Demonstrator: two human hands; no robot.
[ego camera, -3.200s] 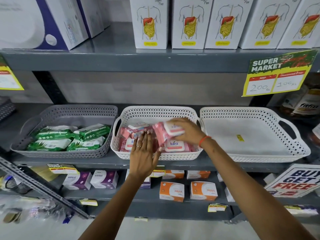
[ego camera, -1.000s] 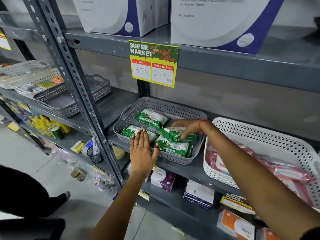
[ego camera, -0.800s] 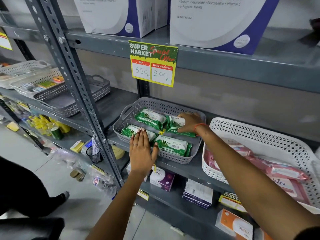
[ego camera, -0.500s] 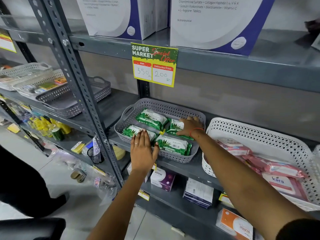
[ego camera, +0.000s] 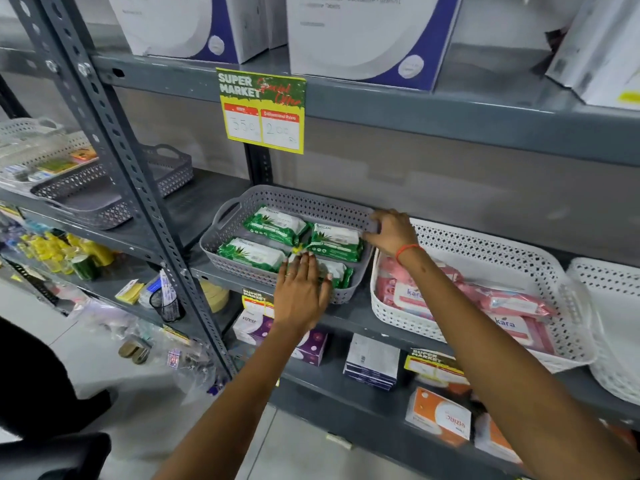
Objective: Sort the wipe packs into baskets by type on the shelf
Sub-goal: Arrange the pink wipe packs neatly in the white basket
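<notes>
Right hand [ego camera: 391,232] has shifted off the green wipe packs [ego camera: 275,225] to the grey basket [ego camera: 301,206] rim, fingers grasping it, likely to straighten. Left hand [ego camera: 301,294] flat, fingers released, steadies the front. Pink packs [ego camera: 512,303] sit in the white basket [ego camera: 485,244].

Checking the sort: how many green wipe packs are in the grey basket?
4 in the grey basket: back-left, back-right, front-left, and front-right partly under the left hand. More could be hidden.
</notes>
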